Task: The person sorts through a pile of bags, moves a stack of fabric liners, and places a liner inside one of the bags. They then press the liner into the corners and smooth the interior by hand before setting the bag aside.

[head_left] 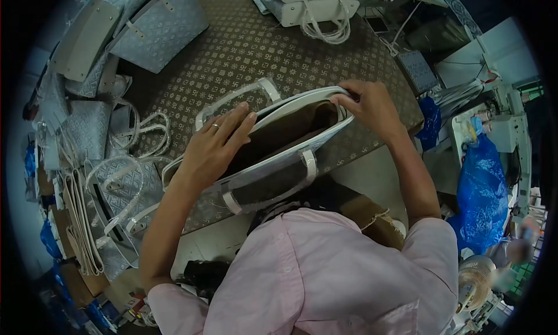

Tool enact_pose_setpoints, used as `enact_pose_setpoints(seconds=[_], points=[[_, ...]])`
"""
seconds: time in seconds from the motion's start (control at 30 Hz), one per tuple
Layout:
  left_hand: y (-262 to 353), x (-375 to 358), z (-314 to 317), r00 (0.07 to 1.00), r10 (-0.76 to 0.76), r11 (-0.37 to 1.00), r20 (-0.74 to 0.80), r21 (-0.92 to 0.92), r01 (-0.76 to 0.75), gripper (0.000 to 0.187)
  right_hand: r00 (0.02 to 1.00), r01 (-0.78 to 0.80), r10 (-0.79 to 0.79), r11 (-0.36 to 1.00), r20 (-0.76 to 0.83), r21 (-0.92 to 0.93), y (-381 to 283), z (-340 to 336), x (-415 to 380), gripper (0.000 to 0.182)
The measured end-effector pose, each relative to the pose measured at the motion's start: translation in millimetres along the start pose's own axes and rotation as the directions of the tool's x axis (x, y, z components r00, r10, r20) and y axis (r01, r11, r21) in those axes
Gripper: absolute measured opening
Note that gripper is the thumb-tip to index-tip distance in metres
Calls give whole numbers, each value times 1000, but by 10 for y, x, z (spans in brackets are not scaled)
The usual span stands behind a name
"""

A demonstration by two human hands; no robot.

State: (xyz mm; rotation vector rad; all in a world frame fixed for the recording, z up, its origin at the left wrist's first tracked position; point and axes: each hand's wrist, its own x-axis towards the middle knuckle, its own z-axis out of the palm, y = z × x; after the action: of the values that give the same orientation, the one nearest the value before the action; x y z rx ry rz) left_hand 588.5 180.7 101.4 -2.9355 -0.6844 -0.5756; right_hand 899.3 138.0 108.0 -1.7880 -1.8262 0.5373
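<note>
An open handbag (pixel 317 138) with a pale rim and dark brown lining stands in front of me at the table's near edge. Plastic-wrapped handles rise from it, a far handle (pixel 232 94) and a near handle (pixel 285 193). My left hand (pixel 216 142), with a ring on one finger, reaches across the bag's left part. Its fingers are stretched out and rest by the far rim; the thumb is hidden. At the bag's right end, my right hand (pixel 367 105) pinches the corner of the rim, thumb on the inner side and fingers outside.
A brown patterned cloth covers the table (pixel 256 50). Grey-blue patterned bags (pixel 160 29) lie at the back left, and another bag (pixel 319 12) at the back. Bag pieces and handles (pixel 119 186) crowd the left side. A blue plastic bag (pixel 482 189) hangs at right, near a fan (pixel 475 275).
</note>
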Motion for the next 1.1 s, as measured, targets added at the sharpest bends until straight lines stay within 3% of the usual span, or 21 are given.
enact_pose_setpoints(seconds=[0.13,0.2,0.23,0.3,0.4,0.43,0.53,0.63,0.7,0.83,0.9,1.03,1.1], points=[[40,9,44,1000,7,999,11,-31,-7,30,1000,19,-19,999,-4,-46,45,29,22,18],[64,47,45,987,-123,978,100,-158,138,21,981,184,-186,982,-59,-37,82,59,24,20],[78,100,55,987,-116,978,111,-162,134,21,983,173,-175,984,-61,-30,102,53,33,20],[99,220,105,994,-99,969,-45,-232,86,17,982,186,-186,982,14,-38,150,28,41,20],[-2,222,167,992,-123,962,-38,-249,109,13,952,301,-301,954,56,5,291,2,77,15],[0,229,190,975,-217,936,-49,-293,193,9,954,295,-295,955,57,11,315,13,75,15],[-14,233,209,978,-203,936,-39,-300,182,9,939,340,-343,937,27,82,309,6,84,16],[-12,247,196,974,-226,929,-11,-304,212,10,968,214,-222,974,120,74,229,0,103,19],[-27,222,216,976,-215,934,-28,-298,197,10,911,411,-411,912,44,8,273,56,167,20],[-40,211,243,980,-192,939,-45,-300,170,10,884,460,-453,887,114,-44,375,46,288,23],[-47,228,249,980,-197,939,-42,-295,176,10,910,362,-353,932,220,-2,399,26,291,27],[-90,206,267,983,-179,946,-50,-284,158,11,884,418,-427,904,193,89,335,20,313,27],[-82,203,272,981,-189,944,-46,-283,168,11,890,417,-394,907,230,-60,196,4,294,26]])
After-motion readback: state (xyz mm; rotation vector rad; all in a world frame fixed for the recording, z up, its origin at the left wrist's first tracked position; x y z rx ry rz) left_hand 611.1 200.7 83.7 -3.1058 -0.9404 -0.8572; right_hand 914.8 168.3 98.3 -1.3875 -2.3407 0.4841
